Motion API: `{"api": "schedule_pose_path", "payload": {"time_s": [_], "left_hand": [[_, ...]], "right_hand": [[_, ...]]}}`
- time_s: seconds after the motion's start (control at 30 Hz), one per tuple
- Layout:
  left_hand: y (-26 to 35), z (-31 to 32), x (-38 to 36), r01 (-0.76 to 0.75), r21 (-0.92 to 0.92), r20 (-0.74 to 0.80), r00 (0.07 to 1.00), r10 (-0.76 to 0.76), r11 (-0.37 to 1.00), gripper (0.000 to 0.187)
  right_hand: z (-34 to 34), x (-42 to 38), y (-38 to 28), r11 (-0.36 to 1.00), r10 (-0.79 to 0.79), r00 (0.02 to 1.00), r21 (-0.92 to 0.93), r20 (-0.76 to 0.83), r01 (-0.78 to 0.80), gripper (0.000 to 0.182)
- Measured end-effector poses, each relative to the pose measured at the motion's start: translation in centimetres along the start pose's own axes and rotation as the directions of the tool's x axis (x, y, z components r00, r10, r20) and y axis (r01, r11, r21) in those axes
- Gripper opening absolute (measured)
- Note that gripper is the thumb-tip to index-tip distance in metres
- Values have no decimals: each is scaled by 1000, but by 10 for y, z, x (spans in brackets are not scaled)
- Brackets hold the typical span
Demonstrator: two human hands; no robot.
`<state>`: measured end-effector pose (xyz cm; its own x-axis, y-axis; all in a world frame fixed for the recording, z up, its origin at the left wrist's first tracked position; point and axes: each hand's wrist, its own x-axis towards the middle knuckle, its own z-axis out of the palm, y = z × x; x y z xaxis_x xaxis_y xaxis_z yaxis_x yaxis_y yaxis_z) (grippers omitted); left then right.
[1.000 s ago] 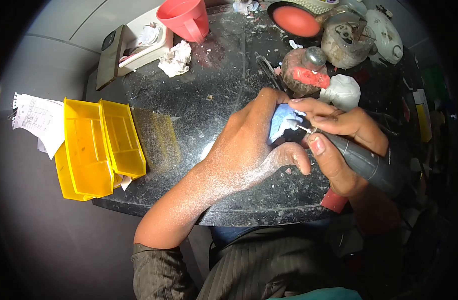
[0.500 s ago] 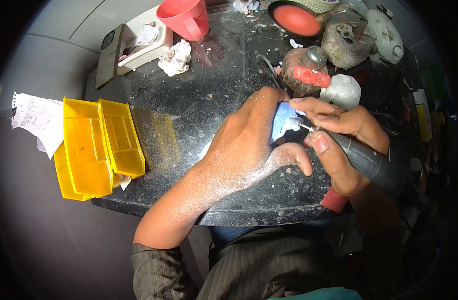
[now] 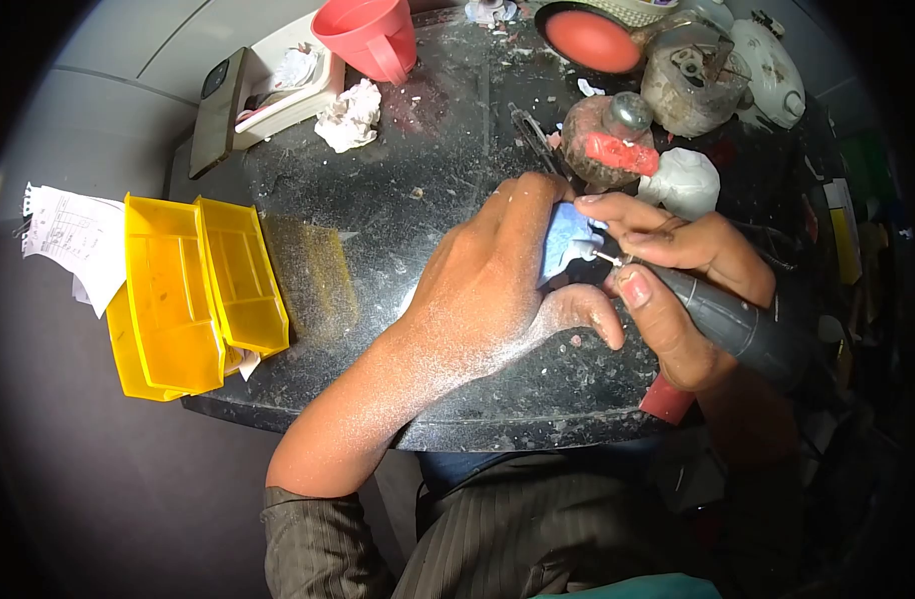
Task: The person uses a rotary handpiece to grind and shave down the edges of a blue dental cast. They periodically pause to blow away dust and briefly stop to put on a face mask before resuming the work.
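My left hand [image 3: 497,270], dusted with white powder, is closed on a small blue plaster-like piece [image 3: 565,240], whose far side is hidden behind the fingers. My right hand [image 3: 692,275] grips a dark rotary handpiece [image 3: 722,317] like a pen. Its thin bit, with a pale tip, points left and meets the blue piece's right edge. The fingertips of both hands come close together above the piece. Beyond the hands lies a red block [image 3: 622,154] against a round, stained burner-like jar [image 3: 592,170] with a metal cap.
Yellow bins [image 3: 173,299] stand at the left edge with papers [image 3: 73,240] beside them. A phone [image 3: 218,115] leans on a white tray [image 3: 330,85], near a pink mug [image 3: 368,38] and crumpled tissue [image 3: 350,115]. A red-filled bowl [image 3: 589,38] and a white lump [image 3: 687,184] sit further right.
The bit's tip has shifted slightly on the blue piece, and the right thumb has moved a little left. The left hand holds almost the same pose.
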<state>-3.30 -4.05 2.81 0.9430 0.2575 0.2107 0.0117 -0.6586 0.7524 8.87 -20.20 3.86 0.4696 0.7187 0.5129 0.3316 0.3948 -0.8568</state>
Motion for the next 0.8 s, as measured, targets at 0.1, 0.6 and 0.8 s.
{"api": "schedule_pose_path", "payload": {"time_s": [0.1, 0.6, 0.8], "left_hand": [[1, -2, 1, 8, -11, 16, 1000, -8, 1000, 97], [0, -1, 1, -2, -15, 12, 1000, 2, 1000, 100], [0, -1, 2, 14, 2, 24, 1000, -14, 1000, 96]], "right_hand": [[0, 0, -2, 999, -3, 1000, -38, 4, 4, 13], [3, -1, 1, 1000, 19, 999, 24, -49, -18, 14], [0, 1, 0, 1000, 12, 1000, -22, -9, -12, 14]]}}
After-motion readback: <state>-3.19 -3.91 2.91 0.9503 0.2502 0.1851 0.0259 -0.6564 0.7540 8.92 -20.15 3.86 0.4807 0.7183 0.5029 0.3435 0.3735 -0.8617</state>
